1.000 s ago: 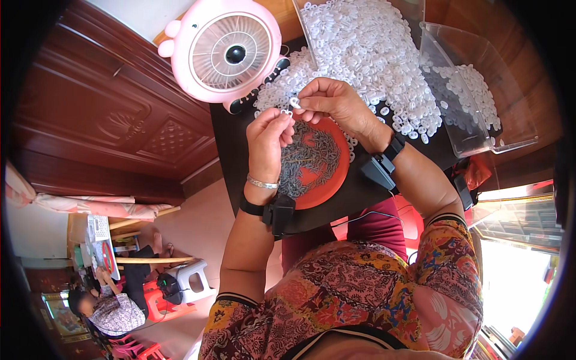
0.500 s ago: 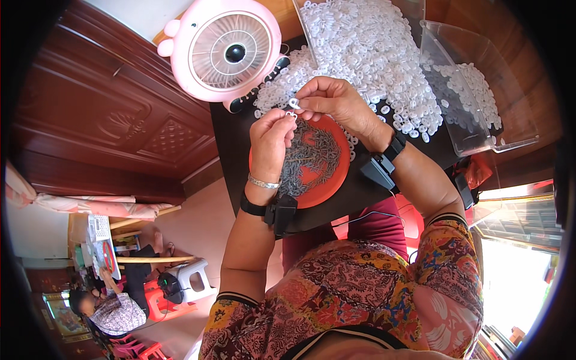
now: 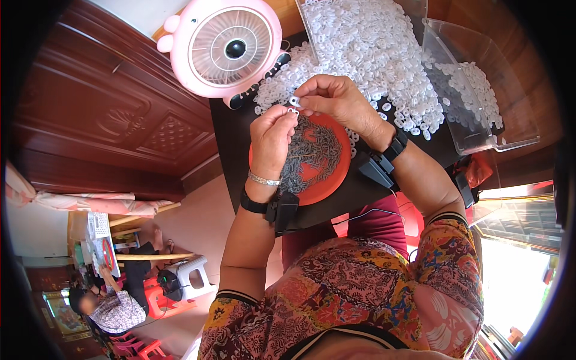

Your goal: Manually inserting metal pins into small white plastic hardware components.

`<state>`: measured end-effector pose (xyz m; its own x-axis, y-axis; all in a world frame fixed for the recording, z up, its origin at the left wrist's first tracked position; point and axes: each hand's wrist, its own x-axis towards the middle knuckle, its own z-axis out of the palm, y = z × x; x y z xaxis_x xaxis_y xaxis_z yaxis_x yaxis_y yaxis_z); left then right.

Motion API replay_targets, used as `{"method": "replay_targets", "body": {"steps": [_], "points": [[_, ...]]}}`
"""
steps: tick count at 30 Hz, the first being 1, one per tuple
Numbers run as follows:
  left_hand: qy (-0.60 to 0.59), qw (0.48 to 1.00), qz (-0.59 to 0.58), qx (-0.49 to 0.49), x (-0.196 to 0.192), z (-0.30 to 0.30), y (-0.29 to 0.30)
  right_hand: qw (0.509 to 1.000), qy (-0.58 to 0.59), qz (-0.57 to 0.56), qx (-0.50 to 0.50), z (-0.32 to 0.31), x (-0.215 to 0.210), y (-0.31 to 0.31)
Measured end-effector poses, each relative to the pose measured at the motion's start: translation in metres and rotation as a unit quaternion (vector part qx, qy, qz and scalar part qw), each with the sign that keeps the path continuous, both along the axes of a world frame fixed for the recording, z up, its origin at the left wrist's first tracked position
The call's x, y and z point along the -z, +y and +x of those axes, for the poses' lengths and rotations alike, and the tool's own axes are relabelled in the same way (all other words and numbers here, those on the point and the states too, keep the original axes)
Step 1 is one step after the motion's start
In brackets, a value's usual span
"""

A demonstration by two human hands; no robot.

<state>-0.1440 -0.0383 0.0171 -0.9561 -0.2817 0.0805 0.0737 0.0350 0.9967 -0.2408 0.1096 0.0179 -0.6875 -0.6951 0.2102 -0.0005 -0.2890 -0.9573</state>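
White plastic ring sits pinched between right hand and left hand fingertips.

The white rings heaped at the table's far edge look like moulded plastic, semi-gloss and slightly translucent. The container at the far right corner is clear, glossy plastic. The red dish is smooth plastic and holds a dull grey tangle of thin metal-looking pieces. The table has a matt black top. The pink fan at the far left corner has a smooth, shiny plastic shell. The bracelet on the left wrist is bright metal. The wooden door is carved and varnished.
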Motion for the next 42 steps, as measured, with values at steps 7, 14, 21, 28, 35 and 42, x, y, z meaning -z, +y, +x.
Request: {"method": "replay_targets", "body": {"steps": [7, 14, 21, 28, 35, 42], "points": [[-0.005, 1.0, -0.012, 0.0, -0.001, 0.0, 0.001, 1.0, 0.006, -0.002, 0.005, 0.001, -0.001, 0.0], [-0.002, 1.0, -0.006, -0.004, 0.0, 0.0, 0.003, 0.999, 0.043, 0.009, 0.004, 0.002, 0.002, -0.001], [0.006, 1.0, -0.009, -0.014, -0.002, 0.001, 0.005, 0.998, 0.053, 0.027, -0.011, 0.003, 0.001, -0.001], [-0.007, 0.998, 0.056, -0.011, 0.003, -0.001, 0.002, 0.985, 0.164, 0.056, 0.023, 0.013, -0.001, -0.002], [-0.005, 0.996, 0.094, 0.001, 0.003, -0.001, 0.002, 0.968, 0.221, 0.103, 0.061, 0.016, -0.001, -0.003], [-0.014, 0.997, 0.069, 0.011, 0.007, -0.002, 0.0, 0.942, 0.302, 0.088, 0.115, 0.02, -0.002, -0.005]]}}
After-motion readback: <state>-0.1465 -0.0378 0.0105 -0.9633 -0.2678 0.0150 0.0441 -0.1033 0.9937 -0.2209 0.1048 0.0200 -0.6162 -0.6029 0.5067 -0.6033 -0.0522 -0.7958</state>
